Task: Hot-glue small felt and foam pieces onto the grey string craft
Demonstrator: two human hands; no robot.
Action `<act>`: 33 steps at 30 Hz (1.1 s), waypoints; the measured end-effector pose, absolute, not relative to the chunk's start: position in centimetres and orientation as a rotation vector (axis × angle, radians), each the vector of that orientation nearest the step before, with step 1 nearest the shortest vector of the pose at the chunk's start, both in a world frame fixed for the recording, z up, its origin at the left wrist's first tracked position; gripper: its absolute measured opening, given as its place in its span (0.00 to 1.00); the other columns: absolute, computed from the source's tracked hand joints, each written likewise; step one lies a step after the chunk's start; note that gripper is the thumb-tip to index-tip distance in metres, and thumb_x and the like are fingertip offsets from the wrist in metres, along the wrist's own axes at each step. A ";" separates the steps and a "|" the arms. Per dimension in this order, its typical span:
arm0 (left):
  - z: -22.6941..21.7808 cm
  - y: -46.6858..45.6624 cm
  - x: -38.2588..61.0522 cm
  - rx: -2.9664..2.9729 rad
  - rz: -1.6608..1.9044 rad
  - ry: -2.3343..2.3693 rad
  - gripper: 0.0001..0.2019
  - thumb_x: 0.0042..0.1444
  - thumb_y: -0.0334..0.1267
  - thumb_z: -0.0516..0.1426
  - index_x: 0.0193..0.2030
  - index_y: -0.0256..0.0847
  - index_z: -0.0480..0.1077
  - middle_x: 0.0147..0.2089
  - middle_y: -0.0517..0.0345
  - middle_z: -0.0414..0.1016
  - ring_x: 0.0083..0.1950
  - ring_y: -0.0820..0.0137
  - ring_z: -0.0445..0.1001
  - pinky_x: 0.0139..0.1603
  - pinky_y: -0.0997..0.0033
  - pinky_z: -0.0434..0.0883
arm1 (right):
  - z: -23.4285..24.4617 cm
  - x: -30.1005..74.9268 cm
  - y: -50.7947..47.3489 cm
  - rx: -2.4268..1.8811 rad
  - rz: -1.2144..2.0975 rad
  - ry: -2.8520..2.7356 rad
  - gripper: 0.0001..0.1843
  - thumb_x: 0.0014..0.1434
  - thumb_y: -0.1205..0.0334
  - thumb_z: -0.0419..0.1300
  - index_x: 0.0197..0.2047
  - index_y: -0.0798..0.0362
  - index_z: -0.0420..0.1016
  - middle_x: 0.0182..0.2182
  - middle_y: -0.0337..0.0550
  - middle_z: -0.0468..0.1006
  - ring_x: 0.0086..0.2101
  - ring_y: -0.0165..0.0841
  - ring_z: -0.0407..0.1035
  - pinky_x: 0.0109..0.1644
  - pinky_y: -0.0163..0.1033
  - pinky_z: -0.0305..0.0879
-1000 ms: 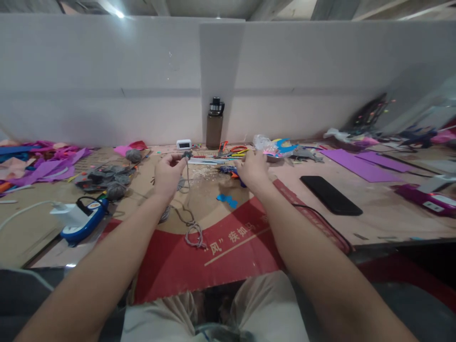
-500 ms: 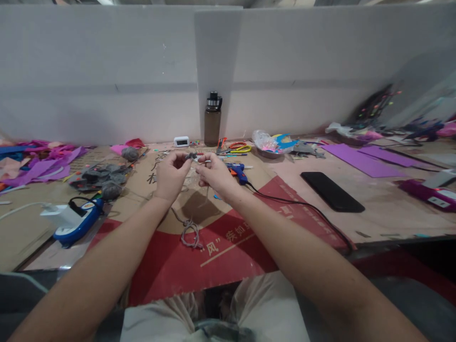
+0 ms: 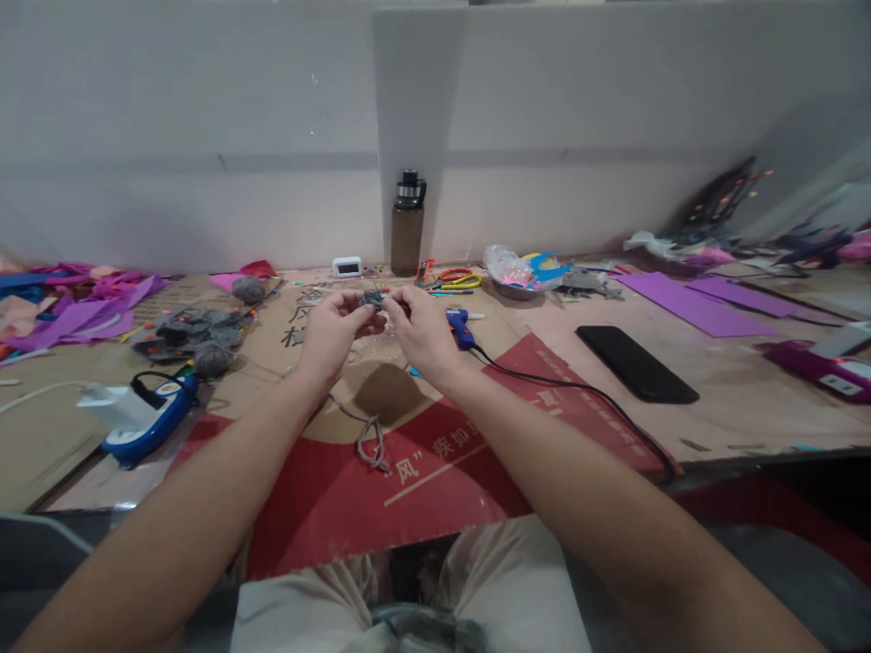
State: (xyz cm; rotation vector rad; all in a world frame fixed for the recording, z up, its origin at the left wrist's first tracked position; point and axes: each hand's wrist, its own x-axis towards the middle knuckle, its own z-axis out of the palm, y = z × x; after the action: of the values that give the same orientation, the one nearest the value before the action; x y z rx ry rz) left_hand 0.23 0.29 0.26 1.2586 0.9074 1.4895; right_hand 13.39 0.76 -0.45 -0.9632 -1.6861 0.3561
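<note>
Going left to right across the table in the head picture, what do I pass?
purple scraps, gray yarn ball, left hand, small gray piece, right hand, black phone, purple box

A blue glue gun [image 3: 461,327] is laid just right of the grip, a black phone [image 3: 636,364] farther right; a brown bottle [image 3: 407,227] is stood well beyond it.

Head camera looks forward-down, close over workbench [image 3: 721,399].
</note>
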 end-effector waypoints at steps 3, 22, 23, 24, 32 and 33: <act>0.4 0.1 0.2 1.250 1.474 0.905 0.08 0.47 0.32 0.62 0.35 0.36 0.71 0.29 0.57 0.76 0.28 0.74 0.74 0.34 0.71 0.73 | -0.5 13.5 0.9 -0.993 0.335 -1.711 0.12 0.63 0.60 0.50 0.28 0.52 0.64 0.28 0.39 0.69 0.32 0.31 0.62 0.38 0.37 0.56; 0.4 -0.1 0.1 1.408 1.478 0.923 0.08 0.48 0.37 0.62 0.33 0.35 0.71 0.28 0.57 0.75 0.26 0.75 0.73 0.32 0.71 0.73 | -0.3 13.6 0.3 -1.077 0.326 -1.745 0.16 0.63 0.58 0.49 0.25 0.52 0.65 0.24 0.39 0.69 0.28 0.30 0.61 0.32 0.36 0.53; 0.4 -0.1 0.1 1.401 1.481 0.925 0.07 0.48 0.36 0.62 0.32 0.35 0.71 0.28 0.58 0.75 0.26 0.75 0.72 0.32 0.71 0.73 | -0.3 13.6 0.3 -1.077 0.331 -1.748 0.16 0.63 0.58 0.49 0.25 0.52 0.65 0.24 0.39 0.69 0.28 0.30 0.61 0.32 0.36 0.53; 0.4 -0.1 0.2 1.393 1.482 0.926 0.07 0.48 0.36 0.62 0.32 0.36 0.71 0.27 0.58 0.75 0.26 0.75 0.72 0.32 0.71 0.73 | -0.3 13.6 0.2 -1.075 0.335 -1.752 0.16 0.63 0.58 0.49 0.26 0.52 0.66 0.24 0.39 0.70 0.28 0.30 0.61 0.32 0.36 0.53; 0.8 -0.1 0.2 1.345 1.484 0.978 0.02 0.49 0.32 0.60 0.28 0.37 0.71 0.20 0.62 0.67 0.20 0.79 0.62 0.19 0.78 0.56 | -0.2 13.5 0.1 -1.086 0.374 -1.764 0.14 0.61 0.57 0.53 0.25 0.53 0.67 0.22 0.37 0.68 0.26 0.29 0.60 0.32 0.35 0.52; 0.8 -0.1 0.1 1.328 1.481 0.963 0.02 0.48 0.32 0.60 0.28 0.37 0.71 0.20 0.62 0.67 0.20 0.79 0.61 0.19 0.78 0.56 | -0.3 13.5 0.1 -1.087 0.382 -1.753 0.14 0.61 0.57 0.53 0.25 0.53 0.67 0.23 0.37 0.69 0.27 0.29 0.60 0.32 0.35 0.52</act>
State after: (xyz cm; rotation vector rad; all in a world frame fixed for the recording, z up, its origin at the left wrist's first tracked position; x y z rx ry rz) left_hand 0.14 -0.07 0.75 1.3279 0.9634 1.4815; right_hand 13.52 0.10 -0.26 -1.0867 -1.7529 0.3824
